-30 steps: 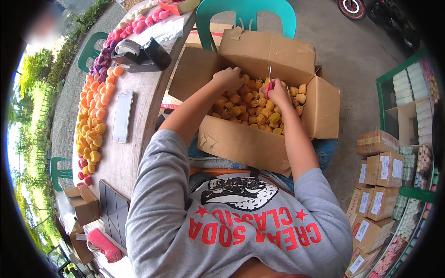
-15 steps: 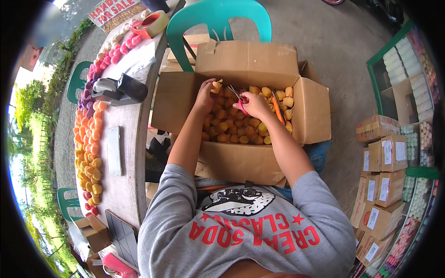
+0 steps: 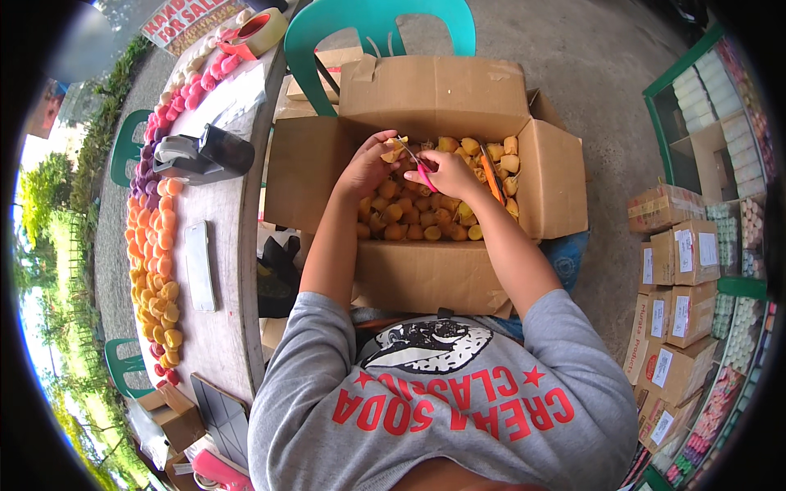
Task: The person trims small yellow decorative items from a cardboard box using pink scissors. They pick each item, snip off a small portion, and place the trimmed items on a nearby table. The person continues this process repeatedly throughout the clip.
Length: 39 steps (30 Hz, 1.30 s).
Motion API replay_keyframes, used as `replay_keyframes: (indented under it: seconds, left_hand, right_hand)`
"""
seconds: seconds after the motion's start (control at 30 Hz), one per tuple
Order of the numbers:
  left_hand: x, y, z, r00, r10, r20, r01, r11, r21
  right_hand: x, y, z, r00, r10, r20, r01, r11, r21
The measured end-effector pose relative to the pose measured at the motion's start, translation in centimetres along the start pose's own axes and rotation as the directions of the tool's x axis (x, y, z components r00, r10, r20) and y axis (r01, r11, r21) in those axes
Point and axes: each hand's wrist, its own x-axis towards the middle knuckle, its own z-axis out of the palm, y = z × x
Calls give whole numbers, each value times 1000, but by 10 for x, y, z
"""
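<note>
My left hand [image 3: 368, 168] pinches a small yellow rounded piece [image 3: 394, 151], candle-like in look, above the open cardboard box [image 3: 434, 274]. In my right hand [image 3: 455, 175] are pink-handled scissors [image 3: 425, 177], with fingers through the grips. The scissor blades reach up to the held piece; whether they touch it is too small to tell. Under both hands, the box holds many similar yellow-orange pieces [image 3: 412, 219]. An orange tool [image 3: 490, 173], slim with a dark tip, lies on top of them at the right side.
To my left, a long table [image 3: 221, 270] carries rows of coloured pieces [image 3: 150, 282], a phone [image 3: 201, 266], a black tape dispenser [image 3: 205, 154] and a tape roll [image 3: 263, 33]. A teal chair [image 3: 454, 24] stands behind the box. Stacked cartons [image 3: 688, 319] and shelves line the right.
The scissors have moved left and up, so their blades now meet the area of the yellow piece. My left hand has turned slightly, fingers higher. The whole view has shifted a little.
</note>
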Motion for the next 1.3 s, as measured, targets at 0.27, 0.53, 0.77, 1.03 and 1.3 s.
replay_keyframes:
  seconds: [0.27, 0.53, 0.77, 1.03, 1.3]
  left_hand:
    - [-3, -2, -1, 986, -25, 164, 42, 994, -99]
    - [-7, 4, 3, 971, -33, 238, 109, 943, -314]
    - [-4, 4, 7, 989, -42, 142, 67, 982, -177]
    - [-8, 4, 14, 990, -44, 136, 53, 996, -67]
    - [-9, 9, 15, 971, -45, 233, 84, 984, -159]
  right_hand:
    - [1, -3, 0, 968, 58, 246, -171, 865, 472]
    - [1, -5, -5, 941, 99, 325, -275, 783, 558]
    - [7, 11, 7, 986, 44, 164, -90, 954, 287]
    - [0, -5, -1, 963, 84, 257, -205, 848, 489]
    - [-2, -9, -1, 952, 85, 294, -252, 761, 597]
